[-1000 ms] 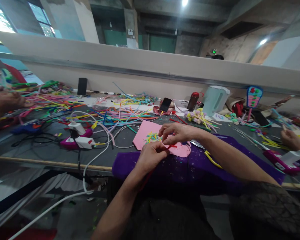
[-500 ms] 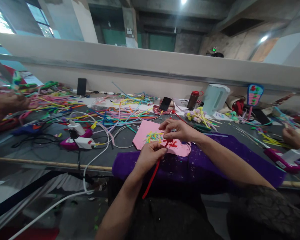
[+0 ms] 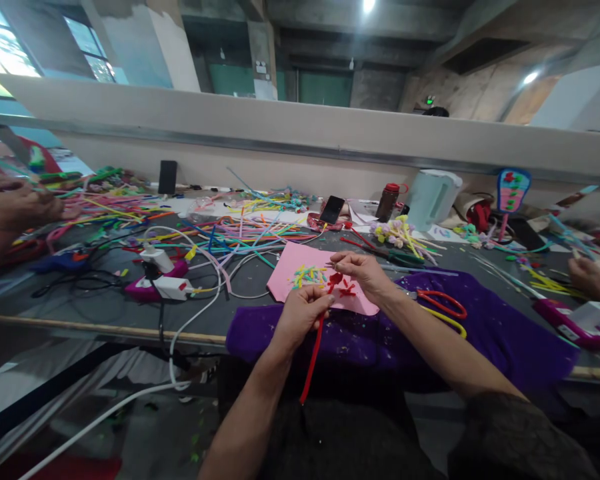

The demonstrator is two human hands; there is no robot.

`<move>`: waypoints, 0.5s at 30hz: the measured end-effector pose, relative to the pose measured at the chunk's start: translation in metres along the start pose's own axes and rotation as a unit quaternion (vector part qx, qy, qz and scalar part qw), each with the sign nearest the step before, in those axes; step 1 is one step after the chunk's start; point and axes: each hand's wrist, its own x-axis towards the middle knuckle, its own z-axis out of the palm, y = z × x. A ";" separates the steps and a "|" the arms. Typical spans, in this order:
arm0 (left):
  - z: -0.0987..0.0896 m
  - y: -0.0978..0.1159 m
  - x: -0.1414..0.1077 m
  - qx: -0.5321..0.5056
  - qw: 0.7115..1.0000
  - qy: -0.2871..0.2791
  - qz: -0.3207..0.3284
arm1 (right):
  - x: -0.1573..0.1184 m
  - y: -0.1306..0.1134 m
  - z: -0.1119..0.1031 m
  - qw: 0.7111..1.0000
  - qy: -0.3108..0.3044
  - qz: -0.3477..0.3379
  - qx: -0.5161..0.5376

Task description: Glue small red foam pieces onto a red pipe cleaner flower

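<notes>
My left hand [image 3: 305, 310] is closed in a pinch on a red pipe cleaner [image 3: 311, 363], whose long tail hangs down toward my lap. Above those fingers its upper end [image 3: 335, 279] looks bunched or bent. My right hand [image 3: 357, 270] pinches at the top of this red end; the exact contact is too small to make out. Beneath both hands lies a pink sheet [image 3: 285, 267], bearing short yellow and teal pieces [image 3: 307, 277] and several short red pieces [image 3: 348, 290]. Scissors [image 3: 443, 303] with red and yellow handles rest under my right forearm.
A purple cloth [image 3: 510, 320] drapes over the table's front edge. Behind are loose pipe cleaners [image 3: 260, 228], a phone [image 3: 332, 210], a brown bottle [image 3: 387, 202] and a pale jug [image 3: 434, 199]. Power strips [image 3: 135, 289] with cables sit left. Other people's hands [image 3: 15, 207] show at both sides.
My right hand has shifted slightly right and down, uncovering the bunched red end above my left fingers. The scissors' handles now show beside my right forearm. The view has tilted slightly.
</notes>
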 end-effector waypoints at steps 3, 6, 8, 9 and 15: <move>0.000 -0.005 0.002 0.011 1.000 0.016 0.003 | 0.001 0.007 0.001 0.999 0.004 0.015 0.034; -0.001 -0.010 0.004 0.030 0.999 0.029 0.015 | 0.000 0.009 0.001 0.999 0.002 0.025 0.040; -0.001 -0.012 0.005 0.042 0.998 0.033 0.026 | -0.001 0.010 0.001 0.999 0.001 0.028 0.040; -0.001 -0.013 0.005 0.046 0.998 0.036 0.030 | -0.001 0.010 0.001 0.999 0.001 0.029 0.037; -0.001 -0.014 0.007 0.041 0.998 0.041 0.018 | -0.001 0.013 0.000 1.000 0.001 0.029 -0.001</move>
